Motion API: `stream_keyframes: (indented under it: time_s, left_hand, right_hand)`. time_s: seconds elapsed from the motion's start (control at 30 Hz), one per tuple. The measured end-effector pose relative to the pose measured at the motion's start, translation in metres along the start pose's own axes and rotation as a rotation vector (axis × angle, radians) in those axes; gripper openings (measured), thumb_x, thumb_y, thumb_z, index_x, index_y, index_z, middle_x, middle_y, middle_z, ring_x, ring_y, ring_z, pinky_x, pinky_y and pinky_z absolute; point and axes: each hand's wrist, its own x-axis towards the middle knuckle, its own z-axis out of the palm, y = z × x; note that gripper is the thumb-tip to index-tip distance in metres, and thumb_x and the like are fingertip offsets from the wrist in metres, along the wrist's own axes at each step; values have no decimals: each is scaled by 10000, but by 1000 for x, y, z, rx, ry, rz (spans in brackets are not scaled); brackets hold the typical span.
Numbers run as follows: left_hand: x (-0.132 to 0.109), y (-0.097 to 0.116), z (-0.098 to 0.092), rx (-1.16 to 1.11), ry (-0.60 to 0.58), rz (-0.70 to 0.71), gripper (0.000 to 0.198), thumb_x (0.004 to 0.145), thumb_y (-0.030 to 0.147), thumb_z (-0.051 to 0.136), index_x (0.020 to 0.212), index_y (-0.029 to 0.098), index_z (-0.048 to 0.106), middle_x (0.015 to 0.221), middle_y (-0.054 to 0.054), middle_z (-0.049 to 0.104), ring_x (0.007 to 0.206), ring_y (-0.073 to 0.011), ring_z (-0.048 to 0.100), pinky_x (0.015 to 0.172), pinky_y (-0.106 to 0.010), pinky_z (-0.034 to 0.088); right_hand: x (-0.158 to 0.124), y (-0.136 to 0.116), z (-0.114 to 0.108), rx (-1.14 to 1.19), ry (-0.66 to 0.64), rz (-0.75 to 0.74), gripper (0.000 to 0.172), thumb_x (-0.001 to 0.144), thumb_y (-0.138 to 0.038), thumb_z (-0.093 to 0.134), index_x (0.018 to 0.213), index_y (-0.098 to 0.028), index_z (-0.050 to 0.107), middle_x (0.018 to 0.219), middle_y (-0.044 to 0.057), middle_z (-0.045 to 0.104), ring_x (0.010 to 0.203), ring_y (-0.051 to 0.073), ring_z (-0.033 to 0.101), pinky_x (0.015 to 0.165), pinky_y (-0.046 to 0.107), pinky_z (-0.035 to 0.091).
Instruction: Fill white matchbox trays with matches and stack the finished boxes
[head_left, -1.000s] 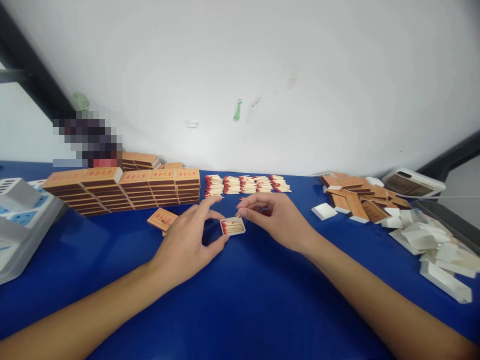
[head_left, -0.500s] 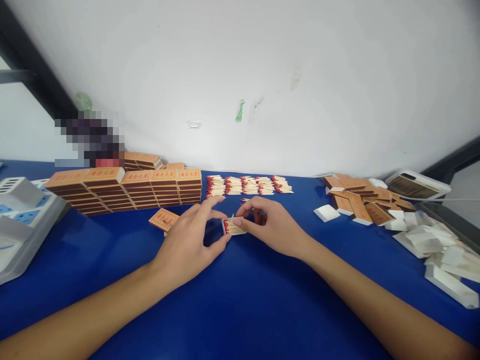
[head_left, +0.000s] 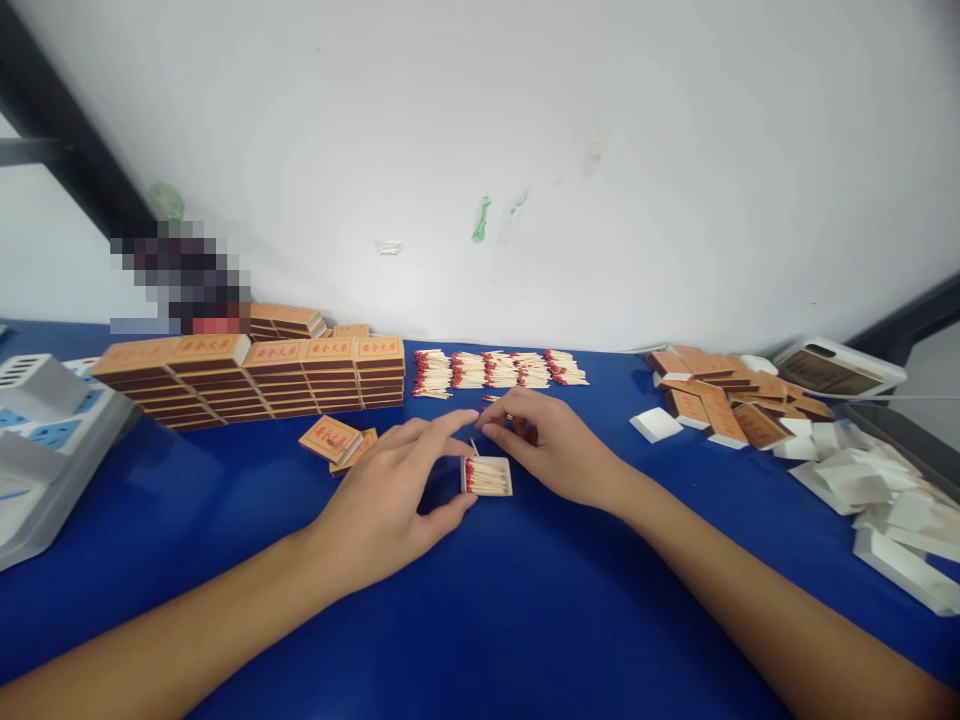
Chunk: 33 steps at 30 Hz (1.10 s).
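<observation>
A small white match tray (head_left: 487,477), filled with red-tipped matches, lies on the blue table (head_left: 480,610) between my hands. My left hand (head_left: 394,495) curls round its left side, thumb against the near left corner and index finger stretched over the far edge. My right hand (head_left: 559,450) sits just behind and to the right of the tray, its thumb and fingertips pinched together. A single match (head_left: 474,446) sticks up at the tray's far edge, right below that pinch.
Stacks of orange matchboxes (head_left: 255,375) line the back left, with two loose boxes (head_left: 334,440) in front. Bundles of matches (head_left: 499,368) lie in a row behind my hands. Orange sleeves (head_left: 720,395) and white trays (head_left: 870,490) are piled right. A white power strip (head_left: 45,440) sits left.
The tray has slid nearer to me and a little to the right, and lies flat. Both hands came with it; my right fingertips have lifted off the tray.
</observation>
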Motion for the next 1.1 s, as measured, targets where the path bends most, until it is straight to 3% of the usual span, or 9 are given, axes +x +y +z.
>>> stream_keyframes:
  time_s: [0.17,0.3,0.43,0.53,0.67,0.83,0.97,1.1]
  left_hand:
    - [-3,5,-1,-114,-119,56,735,960,245,718,1575,340,327,1257,11,765,1192,-254,677,1043,-443,531]
    - [-6,5,-2,-135,-106,67,701,954,259,703,1561,313,358,1261,-5,754,1216,-262,661,1052,-449,531]
    - [-4,5,-3,-112,-85,52,692,946,254,684,1558,312,365,1256,2,740,1208,-244,659,1067,-440,525]
    - [-3,3,-3,-65,-64,-10,685,957,256,665,1561,322,348,1259,12,736,1236,-244,651,1060,-445,523]
    - [-1,-1,-3,0,2,-107,726,947,271,688,1569,339,320,1235,19,747,1216,-257,670,1066,-487,505]
    - [1,-4,-1,-4,21,-136,724,943,279,703,1562,326,329,1248,7,745,1237,-262,669,1104,-505,484]
    - [1,-2,-1,-5,25,-126,712,944,274,704,1553,335,341,1250,14,749,1229,-259,675,1084,-485,496]
    - [-1,3,-4,-28,29,-68,702,944,250,703,1547,331,354,1243,17,759,1222,-244,677,1064,-435,511]
  right_hand:
    - [1,-1,2,-87,-5,67,121,974,-272,646,889,-216,712,819,12,651,695,147,548,642,302,414]
    - [-1,-11,7,-167,-14,195,193,863,-369,781,838,-208,677,824,11,677,699,151,558,606,293,377]
    - [-3,-16,2,-133,-97,280,152,929,-332,719,839,-213,691,773,0,672,656,144,548,581,291,368]
    - [-4,-15,-6,-131,-127,249,159,978,-292,672,844,-211,695,765,1,666,666,147,551,598,295,373]
    - [-6,-18,-12,-73,-18,122,162,1011,-317,657,893,-211,694,802,5,651,706,148,548,638,292,397]
    - [-8,-27,-5,-46,-106,42,87,997,-214,649,919,-207,689,866,8,664,759,145,566,672,286,417]
    - [-4,-18,-7,-39,17,77,86,1001,-229,631,952,-215,700,829,-2,659,707,143,561,652,291,420]
    - [0,2,-15,-226,110,180,55,963,-250,700,939,-202,713,847,15,657,708,157,560,659,307,413]
